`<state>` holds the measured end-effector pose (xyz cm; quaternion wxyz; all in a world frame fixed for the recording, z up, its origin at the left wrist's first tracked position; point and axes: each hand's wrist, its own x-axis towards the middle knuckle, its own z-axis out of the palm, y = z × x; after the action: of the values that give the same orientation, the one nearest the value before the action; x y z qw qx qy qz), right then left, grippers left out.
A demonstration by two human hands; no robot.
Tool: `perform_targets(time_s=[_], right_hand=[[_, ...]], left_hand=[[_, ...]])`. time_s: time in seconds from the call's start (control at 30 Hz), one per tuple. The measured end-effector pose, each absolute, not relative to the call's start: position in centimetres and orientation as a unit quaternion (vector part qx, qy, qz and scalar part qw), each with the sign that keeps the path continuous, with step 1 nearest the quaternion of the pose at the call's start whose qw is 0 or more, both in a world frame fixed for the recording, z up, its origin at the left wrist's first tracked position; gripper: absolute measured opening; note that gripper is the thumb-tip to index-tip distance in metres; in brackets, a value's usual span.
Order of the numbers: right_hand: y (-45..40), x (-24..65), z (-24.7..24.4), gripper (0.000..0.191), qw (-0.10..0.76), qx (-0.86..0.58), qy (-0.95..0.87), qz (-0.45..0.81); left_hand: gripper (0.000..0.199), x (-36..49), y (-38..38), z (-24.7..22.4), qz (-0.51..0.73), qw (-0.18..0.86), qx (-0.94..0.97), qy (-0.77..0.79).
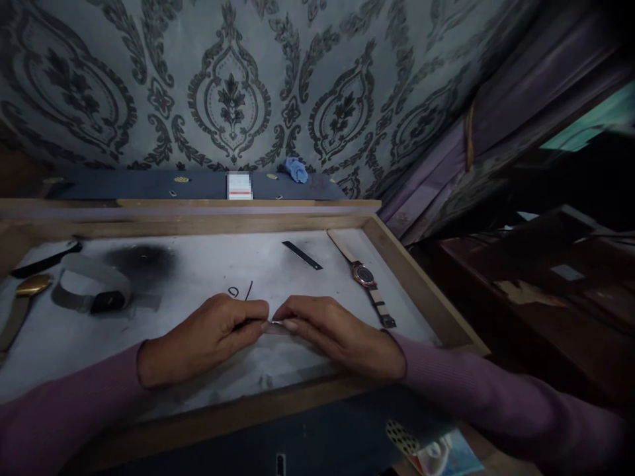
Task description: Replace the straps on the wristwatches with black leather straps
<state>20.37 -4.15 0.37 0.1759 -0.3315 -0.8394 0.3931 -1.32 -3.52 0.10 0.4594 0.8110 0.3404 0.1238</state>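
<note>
My left hand (213, 334) and my right hand (342, 334) meet over the white surface (208, 258) of a wooden tray. Both are closed in a pinch, fingertips almost touching. Between them shows a small silvery piece (276, 322), too small to name. Something thin and dark lies under my left fingers, mostly hidden. Just beyond the left hand are a small black loop (233, 291) and a short black strip (249, 289). Farther off rests a black blade (302, 255). A wristwatch (364, 274) with a pale strap lies stretched out beyond my right hand.
On the left are a watch (106, 301) with a looped grey strap, a gold-coloured watch (34, 285) and a black-handled tool (47, 258). The tray's raised wooden rim (426, 284) surrounds the work. Behind it sit a blue crumpled cloth (296, 170) and a small white box (239, 186).
</note>
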Motion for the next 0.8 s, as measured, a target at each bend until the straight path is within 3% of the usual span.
perform_targets(time_s=[0.23, 0.47, 0.8], right_hand=[[-4.28, 19.55, 0.33, 0.019, 0.172, -0.317, -0.85, 0.383], [-4.58, 19.69, 0.47, 0.021, 0.205, -0.322, -0.869, 0.313], [-4.54, 19.93, 0.39, 0.017, 0.202, -0.332, -0.869, 0.307]], left_hand=[[0.021, -1.47, -3.83, 0.12, 0.128, 0.458, 0.81, 0.344], [0.015, -2.01, -3.81, 0.81, 0.128, 0.546, 0.746, 0.36], [0.023, -2.0, -3.69, 0.33, 0.1, 0.506, 0.769, 0.378]])
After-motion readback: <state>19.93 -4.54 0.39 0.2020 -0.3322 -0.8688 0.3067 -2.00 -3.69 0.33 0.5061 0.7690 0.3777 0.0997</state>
